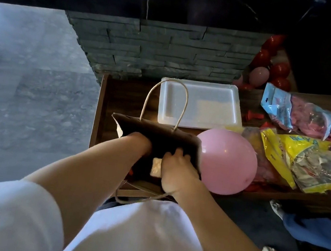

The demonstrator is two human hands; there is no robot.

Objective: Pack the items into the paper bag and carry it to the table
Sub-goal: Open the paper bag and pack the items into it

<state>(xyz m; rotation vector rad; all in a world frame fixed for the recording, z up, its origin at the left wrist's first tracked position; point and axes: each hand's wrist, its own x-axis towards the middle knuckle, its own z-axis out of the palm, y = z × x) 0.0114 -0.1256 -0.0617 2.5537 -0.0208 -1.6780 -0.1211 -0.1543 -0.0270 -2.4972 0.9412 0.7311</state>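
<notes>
Two hands work at the paper bag (159, 137) in the head view, the only view. Bag stands open-mouthed at the near left corner of the wooden table (122, 96), one twine handle (164, 102) looped upright over its far rim, the other handle (140, 199) hanging over the near table edge. Left hand (140, 143) is plunged into the bag past the wrist; fingers hidden, so whether it is spread or closed cannot be told. Right hand (175, 168) grips the bag's near right rim, fingers curled over the edge into the opening. A pale square item (156, 167) shows inside the bag between the two hands; something red sits at the bag's near left, too dark to identify. Pink balloon (227, 162), inflated, touches the bag's right wall near the front edge of the table. White foam tray (200, 104) lies beyond the bag toward the far edge. Yellow packet (287, 154) sits right of the balloon; blue packet of pink balloons (296, 113) lies farther back on the right side. Red balloons (273, 63) cluster past the far right corner, off the table.
</notes>
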